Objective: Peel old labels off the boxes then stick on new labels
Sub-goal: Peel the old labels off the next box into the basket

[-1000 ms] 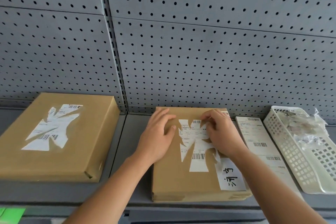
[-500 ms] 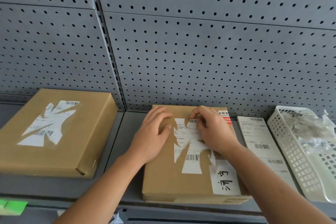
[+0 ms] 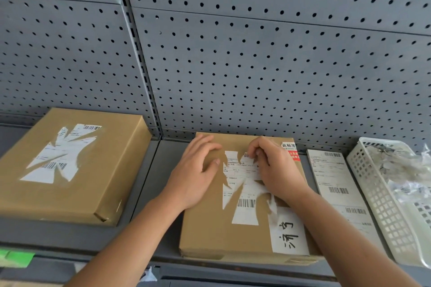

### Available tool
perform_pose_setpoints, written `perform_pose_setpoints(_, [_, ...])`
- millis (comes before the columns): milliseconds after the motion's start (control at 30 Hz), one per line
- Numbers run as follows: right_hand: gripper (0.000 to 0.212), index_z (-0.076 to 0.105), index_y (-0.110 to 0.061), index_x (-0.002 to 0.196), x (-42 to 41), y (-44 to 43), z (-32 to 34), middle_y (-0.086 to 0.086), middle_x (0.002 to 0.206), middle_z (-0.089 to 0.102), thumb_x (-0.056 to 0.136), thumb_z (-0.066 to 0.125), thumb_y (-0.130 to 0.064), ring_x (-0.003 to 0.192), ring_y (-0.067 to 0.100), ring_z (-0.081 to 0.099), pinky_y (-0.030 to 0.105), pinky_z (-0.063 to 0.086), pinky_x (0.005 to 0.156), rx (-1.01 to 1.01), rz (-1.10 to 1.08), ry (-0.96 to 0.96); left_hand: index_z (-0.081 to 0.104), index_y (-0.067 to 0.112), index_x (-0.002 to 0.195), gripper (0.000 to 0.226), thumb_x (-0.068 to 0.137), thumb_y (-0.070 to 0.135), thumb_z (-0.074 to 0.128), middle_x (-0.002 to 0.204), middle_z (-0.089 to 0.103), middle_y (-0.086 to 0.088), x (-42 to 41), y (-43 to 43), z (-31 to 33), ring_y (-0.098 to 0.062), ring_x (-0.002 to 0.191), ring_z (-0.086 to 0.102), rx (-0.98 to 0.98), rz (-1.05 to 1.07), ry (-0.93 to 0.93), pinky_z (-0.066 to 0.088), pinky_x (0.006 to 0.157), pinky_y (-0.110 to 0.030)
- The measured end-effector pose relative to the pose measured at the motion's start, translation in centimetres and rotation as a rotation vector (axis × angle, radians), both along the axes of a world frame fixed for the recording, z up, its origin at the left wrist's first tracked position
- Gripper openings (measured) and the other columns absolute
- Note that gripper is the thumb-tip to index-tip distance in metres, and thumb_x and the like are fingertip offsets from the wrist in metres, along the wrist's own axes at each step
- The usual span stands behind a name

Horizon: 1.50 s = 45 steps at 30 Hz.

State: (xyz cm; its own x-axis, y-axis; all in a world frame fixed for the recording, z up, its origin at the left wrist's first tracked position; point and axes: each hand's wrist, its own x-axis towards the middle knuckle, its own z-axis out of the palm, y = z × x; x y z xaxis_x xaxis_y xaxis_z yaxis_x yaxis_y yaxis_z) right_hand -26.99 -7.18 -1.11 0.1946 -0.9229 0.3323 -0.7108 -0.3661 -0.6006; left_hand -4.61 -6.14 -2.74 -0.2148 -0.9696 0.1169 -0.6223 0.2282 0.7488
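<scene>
A brown cardboard box (image 3: 205, 230) lies flat on the grey shelf in front of me. A torn white old label (image 3: 242, 184) with barcodes is stuck on its top. My left hand (image 3: 193, 175) rests flat on the box's left part, fingers spread and straight. With curled fingers, my right hand (image 3: 275, 165) pinches the label's upper edge near a barcode. A second brown box (image 3: 112, 170) with its own torn label (image 3: 60, 154) lies to the left. A strip of new labels (image 3: 335, 184) lies right of the middle box.
A white perforated basket (image 3: 382, 212) holding crumpled label scraps stands at the far right. A grey pegboard wall (image 3: 233, 65) rises behind the shelf. A handwritten white sticker (image 3: 289, 235) sits on the box's near right corner. A green tag (image 3: 16, 256) shows at bottom left.
My right hand has crept up toward the label's top edge and its fingers have curled tighter on the paper. The left hand stays pressed on the box.
</scene>
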Motion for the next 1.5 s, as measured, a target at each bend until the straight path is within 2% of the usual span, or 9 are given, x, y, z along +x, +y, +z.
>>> perform_pose_setpoints(100, [0.026,0.061,-0.020,0.096,0.25,-0.06,0.06,-0.017,0.091,0.059,0.096,0.048,0.002,0.087,0.004,0.051,0.021,0.042,0.074,-0.026,-0.004,0.020,0.053,0.041,0.132,0.030,0.103,0.037,0.050,0.155,0.027,0.032,0.00,-0.03,-0.09,0.017,0.145,0.002,0.001,0.002,0.008,0.018,0.115,-0.029])
perform_pose_setpoints(267, [0.040,0.060,-0.023,0.092,0.16,-0.01,-0.13,-0.014,0.083,0.058,0.083,0.042,0.012,0.083,0.006,0.054,0.032,0.046,0.073,-0.028,0.031,0.046,0.053,0.042,0.132,0.029,0.103,0.037,0.050,0.155,0.027,0.032,0.01,-0.02,-0.12,0.016,0.146,0.002,0.000,-0.004,0.021,0.018,0.116,-0.031])
perform_pose_setpoints(433, [0.034,0.063,-0.021,0.101,0.23,0.05,0.05,-0.016,0.099,0.062,0.092,0.045,0.007,0.095,0.008,0.054,0.025,0.044,0.081,-0.008,0.010,0.026,0.053,0.042,0.132,0.029,0.103,0.038,0.050,0.155,0.026,0.033,-0.03,-0.02,-0.09,0.017,0.146,0.002,0.006,0.001,0.017,0.018,0.116,-0.031])
perform_pose_setpoints(533, [0.034,0.063,-0.019,0.097,0.46,-0.11,-0.04,-0.018,0.094,0.058,0.090,0.045,0.009,0.091,0.008,0.054,0.029,0.045,0.080,-0.021,0.024,0.045,0.053,0.042,0.132,0.030,0.103,0.038,0.050,0.155,0.026,0.032,0.03,-0.04,-0.18,0.016,0.146,0.002,0.004,-0.002,0.017,0.019,0.116,-0.032])
perform_pose_setpoints(700, [0.034,0.059,-0.020,0.092,0.17,0.11,0.17,-0.014,0.087,0.059,0.091,0.043,0.010,0.087,0.007,0.053,0.019,0.040,0.072,0.013,0.010,-0.021,0.053,0.041,0.133,0.030,0.104,0.037,0.049,0.153,0.025,0.035,0.02,0.04,-0.07,0.017,0.145,0.001,0.004,-0.004,0.016,0.017,0.115,-0.029])
perform_pose_setpoints(833, [0.031,0.062,-0.019,0.101,0.41,0.18,0.02,-0.014,0.098,0.061,0.092,0.046,0.007,0.094,0.012,0.053,0.026,0.043,0.080,-0.027,0.019,0.042,0.053,0.041,0.133,0.030,0.104,0.037,0.050,0.153,0.025,0.035,-0.05,-0.02,-0.11,0.017,0.146,0.001,0.001,0.001,0.011,0.016,0.116,-0.029])
perform_pose_setpoints(1100, [0.032,0.057,-0.018,0.089,0.33,0.17,0.27,-0.014,0.083,0.057,0.088,0.044,0.011,0.085,0.008,0.052,0.025,0.042,0.070,-0.018,0.002,0.001,0.053,0.040,0.133,0.030,0.104,0.036,0.050,0.156,0.027,0.031,0.02,0.06,-0.05,0.016,0.146,0.002,0.001,-0.001,0.013,0.017,0.116,-0.028])
perform_pose_setpoints(1267, [0.030,0.061,-0.019,0.100,0.50,0.34,0.36,-0.021,0.094,0.057,0.092,0.047,0.006,0.091,0.005,0.049,0.019,0.041,0.077,-0.020,0.012,0.036,0.053,0.039,0.134,0.030,0.104,0.036,0.050,0.156,0.027,0.030,0.01,0.02,-0.10,0.016,0.146,0.002,-0.001,-0.002,0.013,0.017,0.114,-0.026])
perform_pose_setpoints(1500, [0.035,0.057,-0.021,0.090,0.35,0.34,0.42,-0.011,0.082,0.057,0.085,0.044,0.011,0.080,0.006,0.052,0.019,0.036,0.065,0.016,0.004,-0.017,0.053,0.039,0.133,0.030,0.104,0.036,0.050,0.156,0.027,0.029,0.01,0.03,-0.06,0.015,0.147,0.002,-0.002,-0.005,0.022,0.016,0.114,-0.026])
